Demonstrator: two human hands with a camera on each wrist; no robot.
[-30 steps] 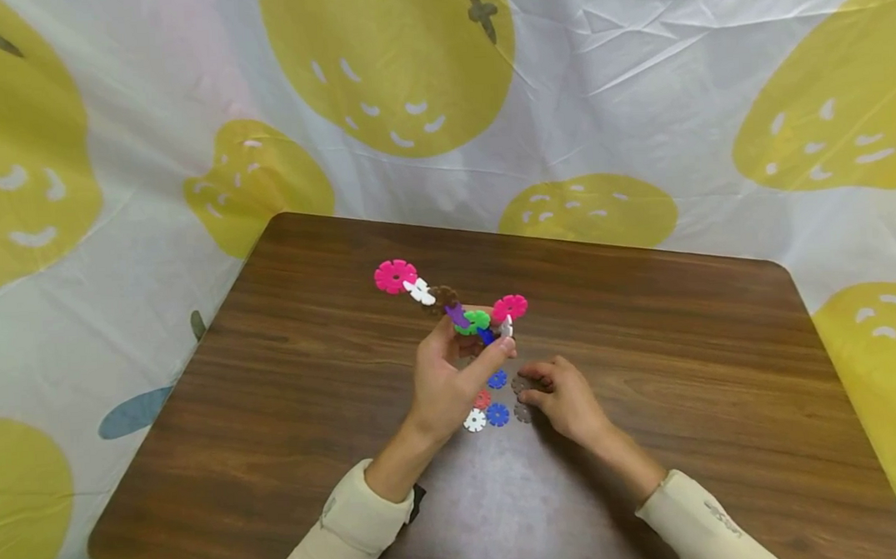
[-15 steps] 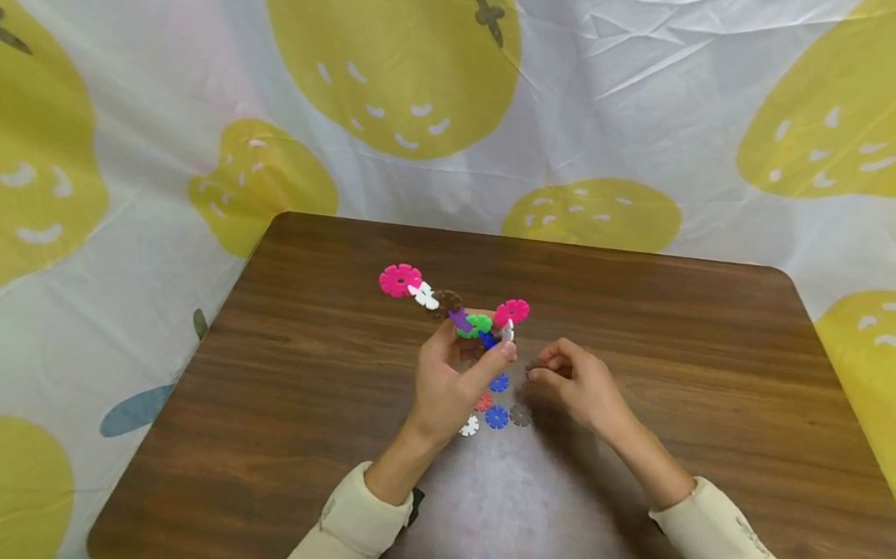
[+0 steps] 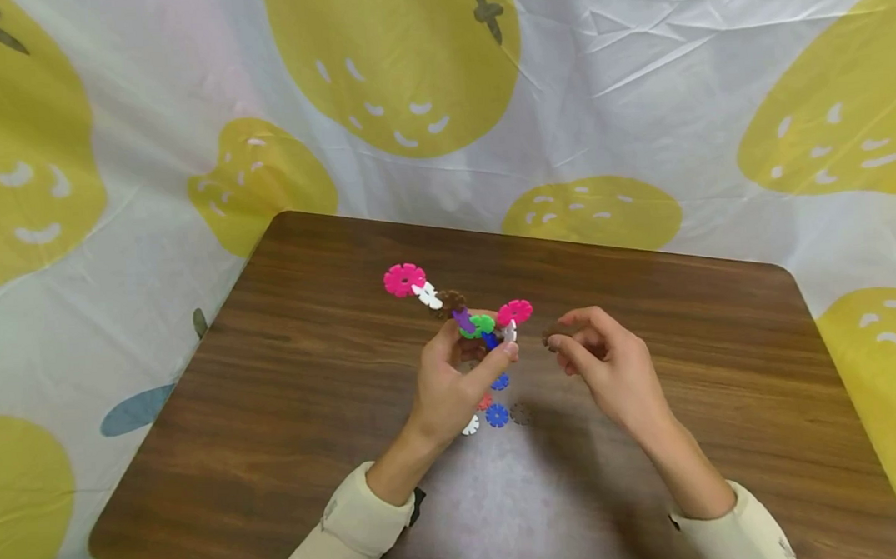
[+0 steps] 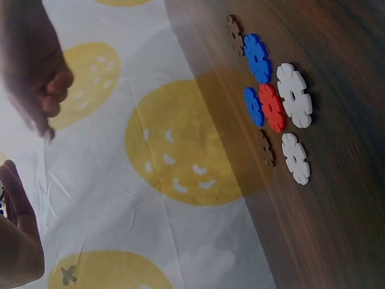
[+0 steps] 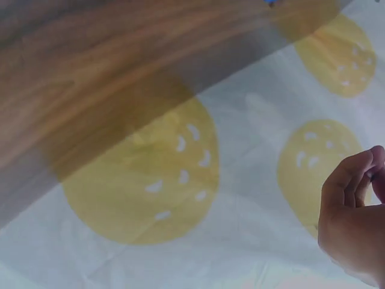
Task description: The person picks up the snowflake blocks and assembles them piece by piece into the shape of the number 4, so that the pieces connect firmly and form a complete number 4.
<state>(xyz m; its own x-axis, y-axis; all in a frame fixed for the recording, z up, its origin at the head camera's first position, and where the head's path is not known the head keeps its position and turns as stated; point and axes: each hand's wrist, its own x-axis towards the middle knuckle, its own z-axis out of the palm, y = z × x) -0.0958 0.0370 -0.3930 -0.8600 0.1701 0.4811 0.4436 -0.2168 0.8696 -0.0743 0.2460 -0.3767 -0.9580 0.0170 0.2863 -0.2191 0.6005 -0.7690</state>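
Observation:
In the head view my left hand (image 3: 449,392) holds up a chain of slotted plastic discs. A pink disc (image 3: 405,280) ends it at the left, and a white, a brown, a purple and a green disc (image 3: 483,325) follow. Past a blue disc, a white disc (image 3: 510,333) and another pink disc (image 3: 514,312) stand by the thumb. Off to the right, apart from the chain, my right hand (image 3: 623,376) pinches a brown disc (image 3: 549,338) between thumb and fingertips. Fingers cover part of both. The right wrist view shows my right hand (image 5: 354,220) with curled fingers.
Several loose discs lie on the wooden table (image 3: 330,335) below my hands. The left wrist view shows a red disc (image 4: 272,107), blue discs, white discs (image 4: 294,95) and brown discs (image 4: 265,148). A fruit-patterned curtain (image 3: 413,173) hangs behind the table.
My right hand has lifted a brown disc off the table and moved up and to the right with it. My left hand with the chain has barely shifted.

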